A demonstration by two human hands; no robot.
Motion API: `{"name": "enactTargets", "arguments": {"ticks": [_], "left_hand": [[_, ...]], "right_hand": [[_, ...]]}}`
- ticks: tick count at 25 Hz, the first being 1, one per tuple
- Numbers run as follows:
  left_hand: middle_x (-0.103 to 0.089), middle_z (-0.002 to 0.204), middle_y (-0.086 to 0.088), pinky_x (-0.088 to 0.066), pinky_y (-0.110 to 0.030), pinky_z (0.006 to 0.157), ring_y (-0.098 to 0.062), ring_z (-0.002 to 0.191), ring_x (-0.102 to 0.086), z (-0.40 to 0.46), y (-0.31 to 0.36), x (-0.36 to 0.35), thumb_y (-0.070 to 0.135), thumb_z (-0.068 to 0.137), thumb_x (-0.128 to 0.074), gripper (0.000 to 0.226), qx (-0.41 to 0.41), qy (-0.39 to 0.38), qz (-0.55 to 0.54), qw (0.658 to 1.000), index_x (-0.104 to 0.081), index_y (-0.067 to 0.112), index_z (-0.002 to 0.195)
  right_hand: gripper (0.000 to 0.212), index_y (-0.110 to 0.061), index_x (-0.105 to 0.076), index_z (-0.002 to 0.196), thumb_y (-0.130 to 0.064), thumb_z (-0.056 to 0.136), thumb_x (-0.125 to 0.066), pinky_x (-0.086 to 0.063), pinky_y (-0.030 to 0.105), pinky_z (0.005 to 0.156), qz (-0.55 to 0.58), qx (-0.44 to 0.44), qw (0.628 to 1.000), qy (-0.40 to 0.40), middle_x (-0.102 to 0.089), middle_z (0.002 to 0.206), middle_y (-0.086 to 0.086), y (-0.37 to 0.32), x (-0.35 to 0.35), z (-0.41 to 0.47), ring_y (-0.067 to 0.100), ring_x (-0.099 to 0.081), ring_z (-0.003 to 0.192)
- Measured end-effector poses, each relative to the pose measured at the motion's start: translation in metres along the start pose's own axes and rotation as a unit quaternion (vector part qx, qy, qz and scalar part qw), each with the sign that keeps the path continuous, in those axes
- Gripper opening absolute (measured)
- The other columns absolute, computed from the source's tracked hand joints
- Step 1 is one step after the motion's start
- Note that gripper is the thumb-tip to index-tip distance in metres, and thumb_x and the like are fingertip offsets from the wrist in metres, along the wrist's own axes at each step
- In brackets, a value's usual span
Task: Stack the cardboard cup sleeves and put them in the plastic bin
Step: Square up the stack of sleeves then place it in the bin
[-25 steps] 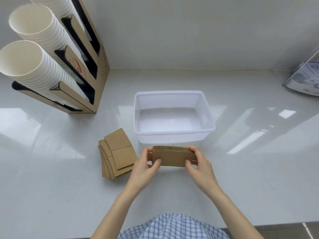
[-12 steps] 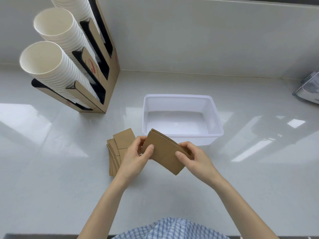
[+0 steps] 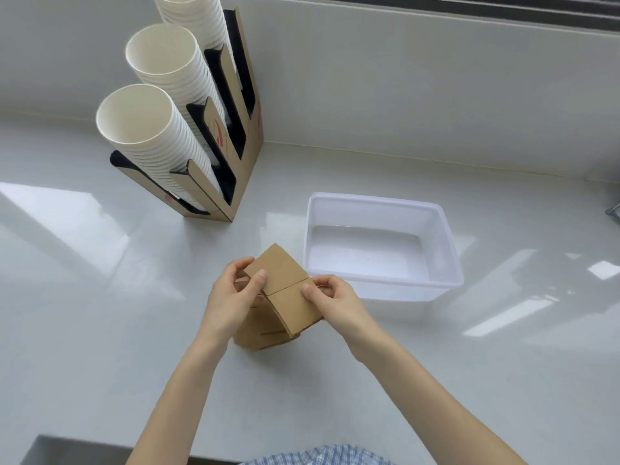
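Both hands hold a stack of flat brown cardboard cup sleeves (image 3: pixel 285 286) above the counter. My left hand (image 3: pixel 231 297) pinches its left edge with thumb on top. My right hand (image 3: pixel 332 298) grips the right edge. The held stack hovers over a second pile of cup sleeves (image 3: pixel 260 333) lying on the counter, and hides most of it. The translucent white plastic bin (image 3: pixel 449 250) stands just right of the hands, with nothing inside.
A cardboard dispenser (image 3: pixel 241 135) with rows of white paper cups (image 3: pixel 147 129) stands at the back left against the wall. The glossy white counter (image 3: pixel 100 313) runs all around. A dark metal object pokes in at the right edge (image 3: pixel 614 213).
Both hands have carried the held sleeve stack left and turned it flat, from in front of the bin to above the pile on the counter. The camera has tilted up.
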State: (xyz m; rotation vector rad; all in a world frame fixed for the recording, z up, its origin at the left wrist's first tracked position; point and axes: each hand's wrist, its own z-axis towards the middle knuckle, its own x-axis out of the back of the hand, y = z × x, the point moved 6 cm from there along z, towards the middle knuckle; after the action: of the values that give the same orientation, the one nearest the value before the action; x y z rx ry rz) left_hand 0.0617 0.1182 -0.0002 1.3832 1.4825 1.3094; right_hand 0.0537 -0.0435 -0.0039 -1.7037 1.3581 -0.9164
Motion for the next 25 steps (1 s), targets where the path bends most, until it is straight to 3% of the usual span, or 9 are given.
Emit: {"name": "enactTargets", "arguments": {"ticks": [4, 7, 13, 15, 17, 20, 25], "left_hand": [[-0.053, 0.114, -0.003, -0.041, -0.027, 0.082, -0.021, 0.100, -0.055, 0.000, -0.011, 0.010, 0.024, 0.085, -0.056, 0.047, 0.029, 0.038, 0.021, 0.999, -0.041, 0.015, 0.128], [-0.046, 0.129, -0.007, -0.036, -0.029, 0.086, -0.017, 0.109, -0.046, 0.000, -0.020, 0.017, 0.026, 0.084, -0.057, 0.051, 0.040, 0.057, 0.051, 0.996, -0.038, 0.014, 0.130], [-0.030, 0.143, -0.011, -0.030, -0.045, 0.109, -0.027, 0.134, -0.026, -0.001, -0.043, 0.019, 0.032, 0.081, -0.061, 0.068, 0.111, 0.049, 0.132, 0.984, -0.027, 0.016, 0.137], [-0.029, 0.145, -0.013, -0.033, -0.044, 0.108, -0.028, 0.133, -0.029, -0.002, -0.048, 0.014, 0.031, 0.081, -0.061, 0.071, 0.127, 0.031, 0.114, 0.985, -0.024, 0.015, 0.139], [-0.035, 0.142, -0.013, -0.039, -0.037, 0.098, -0.027, 0.127, -0.039, -0.003, -0.051, 0.010, 0.031, 0.081, -0.061, 0.071, 0.137, 0.014, 0.077, 0.988, -0.023, 0.014, 0.139], [-0.043, 0.137, -0.011, -0.041, -0.032, 0.090, -0.025, 0.119, -0.047, -0.004, -0.050, 0.008, 0.031, 0.081, -0.061, 0.072, 0.139, 0.009, 0.065, 0.988, -0.023, 0.014, 0.140], [-0.051, 0.114, -0.002, -0.043, -0.022, 0.063, -0.016, 0.092, -0.053, -0.010, -0.046, 0.004, 0.020, 0.084, -0.058, 0.054, 0.148, -0.002, -0.009, 0.989, -0.035, 0.013, 0.132]], "right_hand": [[0.017, -0.013, -0.048, 0.101, -0.023, 0.089, -0.052, -0.045, 0.009, 0.054, 0.030, -0.023, 0.999, 0.010, -0.057, 0.096, 0.004, 0.005, -0.016, 0.005, 0.005, -0.053, 0.072], [0.016, -0.014, -0.045, 0.101, -0.024, 0.090, -0.051, -0.043, 0.009, 0.053, 0.043, -0.032, 0.998, 0.028, -0.054, 0.092, 0.002, 0.007, -0.025, 0.008, 0.005, -0.052, 0.072], [0.017, -0.018, -0.043, 0.099, -0.029, 0.087, -0.049, -0.050, 0.036, 0.084, -0.043, -0.029, 0.996, 0.073, -0.053, 0.103, 0.002, 0.024, -0.033, 0.018, 0.021, -0.051, 0.104], [0.025, -0.014, -0.044, 0.107, -0.029, 0.087, -0.046, -0.044, 0.042, 0.097, -0.107, -0.021, 0.990, 0.085, -0.045, 0.111, 0.003, 0.023, -0.032, 0.021, 0.023, -0.043, 0.116], [0.033, -0.009, -0.042, 0.117, -0.028, 0.089, -0.042, -0.041, 0.040, 0.101, -0.134, -0.035, 0.988, 0.073, -0.039, 0.120, 0.006, 0.023, -0.032, 0.022, 0.023, -0.040, 0.118], [0.040, -0.010, -0.035, 0.128, -0.027, 0.092, -0.038, -0.043, 0.029, 0.087, -0.093, -0.064, 0.994, 0.010, -0.043, 0.132, 0.007, 0.027, -0.039, 0.020, 0.020, -0.049, 0.109], [0.043, -0.016, -0.035, 0.131, -0.027, 0.091, -0.046, -0.044, 0.019, 0.076, -0.057, -0.063, 0.995, -0.058, -0.053, 0.112, -0.002, 0.024, -0.047, 0.015, 0.014, -0.052, 0.100]]}}
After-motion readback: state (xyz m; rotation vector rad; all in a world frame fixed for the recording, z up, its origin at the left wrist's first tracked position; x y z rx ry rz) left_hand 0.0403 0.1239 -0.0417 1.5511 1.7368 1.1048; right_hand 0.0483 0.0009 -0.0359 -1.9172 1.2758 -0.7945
